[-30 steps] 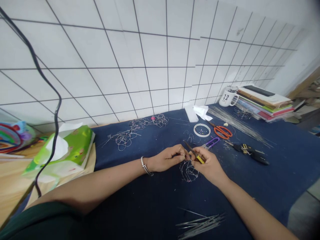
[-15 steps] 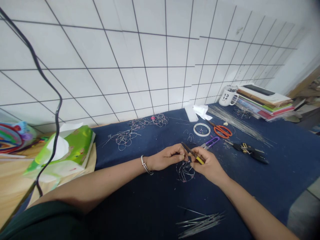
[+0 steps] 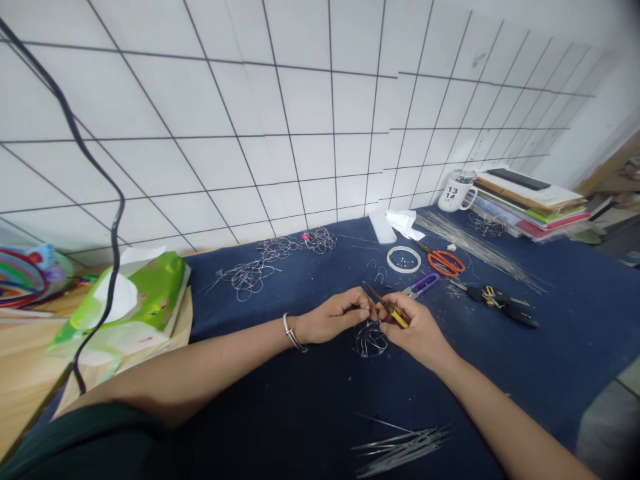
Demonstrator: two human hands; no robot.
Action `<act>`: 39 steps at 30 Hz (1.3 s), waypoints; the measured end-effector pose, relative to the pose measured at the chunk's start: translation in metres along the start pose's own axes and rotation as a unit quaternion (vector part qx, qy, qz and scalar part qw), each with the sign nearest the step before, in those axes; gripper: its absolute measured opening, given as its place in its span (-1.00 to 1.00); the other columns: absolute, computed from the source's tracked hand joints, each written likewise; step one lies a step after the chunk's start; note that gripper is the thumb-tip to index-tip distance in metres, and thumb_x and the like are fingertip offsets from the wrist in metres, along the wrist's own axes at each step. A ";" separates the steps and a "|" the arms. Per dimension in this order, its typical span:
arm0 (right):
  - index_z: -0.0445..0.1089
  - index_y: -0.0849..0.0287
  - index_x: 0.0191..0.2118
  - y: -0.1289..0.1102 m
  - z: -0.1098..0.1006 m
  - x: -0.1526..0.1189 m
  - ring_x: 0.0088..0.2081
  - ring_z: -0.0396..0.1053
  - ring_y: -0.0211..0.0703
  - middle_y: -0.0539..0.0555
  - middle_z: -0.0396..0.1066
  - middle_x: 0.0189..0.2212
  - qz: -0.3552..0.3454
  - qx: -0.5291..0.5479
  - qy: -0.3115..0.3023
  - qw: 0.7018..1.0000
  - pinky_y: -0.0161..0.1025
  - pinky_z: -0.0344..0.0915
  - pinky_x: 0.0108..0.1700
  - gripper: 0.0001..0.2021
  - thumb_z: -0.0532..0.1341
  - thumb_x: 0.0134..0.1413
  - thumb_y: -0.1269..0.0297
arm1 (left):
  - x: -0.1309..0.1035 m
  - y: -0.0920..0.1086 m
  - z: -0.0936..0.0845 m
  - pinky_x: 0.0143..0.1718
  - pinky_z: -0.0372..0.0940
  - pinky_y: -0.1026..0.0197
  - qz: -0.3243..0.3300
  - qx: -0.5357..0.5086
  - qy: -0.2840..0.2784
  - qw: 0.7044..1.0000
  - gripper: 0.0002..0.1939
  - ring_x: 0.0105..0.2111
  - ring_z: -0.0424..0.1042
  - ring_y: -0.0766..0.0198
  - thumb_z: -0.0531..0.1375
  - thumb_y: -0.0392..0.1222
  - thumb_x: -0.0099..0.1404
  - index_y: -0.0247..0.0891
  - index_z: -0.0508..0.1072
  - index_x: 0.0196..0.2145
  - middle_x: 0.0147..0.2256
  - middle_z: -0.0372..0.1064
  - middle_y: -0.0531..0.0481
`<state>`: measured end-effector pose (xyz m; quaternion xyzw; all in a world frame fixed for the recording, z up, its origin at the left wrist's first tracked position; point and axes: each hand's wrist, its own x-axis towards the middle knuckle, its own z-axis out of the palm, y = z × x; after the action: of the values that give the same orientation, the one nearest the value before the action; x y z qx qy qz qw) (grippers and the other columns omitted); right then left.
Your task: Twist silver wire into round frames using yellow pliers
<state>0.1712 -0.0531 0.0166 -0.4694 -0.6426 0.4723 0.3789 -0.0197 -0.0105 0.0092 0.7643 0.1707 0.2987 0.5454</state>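
Observation:
My left hand [image 3: 341, 315] pinches the upper edge of a looped bundle of thin silvery wire [image 3: 371, 340], which hangs below the fingertips. Close against it, my right hand [image 3: 413, 327] is closed around yellow-handled pliers [image 3: 399, 318], their dark jaws pointing up and left. The right thumb and fingertips also meet the wire near the left fingers. Exactly where the wire runs between the fingers is hidden. Just behind the right hand lie purple thread snips [image 3: 424, 285] and a few short curved wire pieces [image 3: 379, 273].
Orange-handled scissors [image 3: 447, 263], a round white dish [image 3: 404, 259] with small beads and black-handled pliers [image 3: 505, 307] lie to the right. Straight wires [image 3: 405, 448] lie in front, with a longer bundle [image 3: 480, 247] behind. Tangled wire loops [image 3: 247, 279] lie at back left, near a green tissue pack [image 3: 165, 293].
The hanging wire bundle has shifted slightly upward and turned beneath my fingers. Both hands stay nearly in place, and the pliers remain in my right hand.

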 end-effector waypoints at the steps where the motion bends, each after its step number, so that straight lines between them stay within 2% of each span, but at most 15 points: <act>1: 0.25 0.17 -0.27 -0.001 0.000 0.000 -0.37 0.26 -0.27 -0.03 0.28 -0.41 0.001 0.003 -0.001 1.000 -0.33 0.21 -0.31 -0.77 0.16 -0.17 0.44 | 0.000 0.000 0.000 -0.13 0.17 0.15 0.000 -0.002 0.003 1.000 -0.86 -0.19 0.26 0.29 -0.04 -0.20 0.32 -0.34 0.19 -0.34 -0.24 0.25 -0.11; 8: 0.27 0.18 -0.31 -0.001 0.000 0.000 -0.44 0.23 -0.31 -0.05 0.27 -0.46 0.015 -0.002 0.013 1.000 -0.37 0.17 -0.39 -0.82 0.15 -0.15 0.42 | 0.000 -0.001 0.002 -0.11 0.15 0.14 0.001 -0.042 0.025 0.999 -0.85 -0.18 0.27 0.29 -0.02 -0.16 0.31 -0.32 0.18 -0.33 -0.25 0.26 -0.09; 19: 0.29 0.19 -0.29 0.005 -0.003 0.001 -0.38 0.26 -0.31 -0.04 0.30 -0.41 0.015 0.057 0.008 0.998 -0.36 0.18 -0.32 -0.80 0.18 -0.15 0.42 | -0.001 -0.002 0.003 -0.11 0.14 0.13 -0.009 -0.040 0.039 0.998 -0.83 -0.18 0.27 0.28 -0.02 -0.15 0.31 -0.33 0.19 -0.30 -0.23 0.26 -0.10; 26: 0.31 0.19 -0.28 0.004 -0.002 0.001 -0.37 0.29 -0.28 -0.02 0.32 -0.41 0.021 0.059 0.010 0.998 -0.32 0.21 -0.30 -0.79 0.20 -0.15 0.37 | 0.000 0.000 0.004 -0.12 0.14 0.14 -0.010 -0.038 0.041 0.998 -0.82 -0.18 0.26 0.29 -0.03 -0.15 0.31 -0.33 0.20 -0.29 -0.22 0.26 -0.10; 39: 0.32 0.18 -0.31 0.007 0.002 0.003 -0.43 0.25 -0.30 -0.06 0.32 -0.46 0.034 0.062 0.010 0.997 -0.35 0.15 -0.36 -0.81 0.19 -0.16 0.38 | -0.001 0.000 0.006 -0.11 0.15 0.13 -0.009 -0.065 0.050 0.997 -0.82 -0.17 0.27 0.26 -0.01 -0.14 0.30 -0.33 0.19 -0.30 -0.23 0.27 -0.11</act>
<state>0.1700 -0.0497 0.0098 -0.4712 -0.5917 0.5196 0.3973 -0.0166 -0.0150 0.0080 0.7101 0.1850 0.3415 0.5872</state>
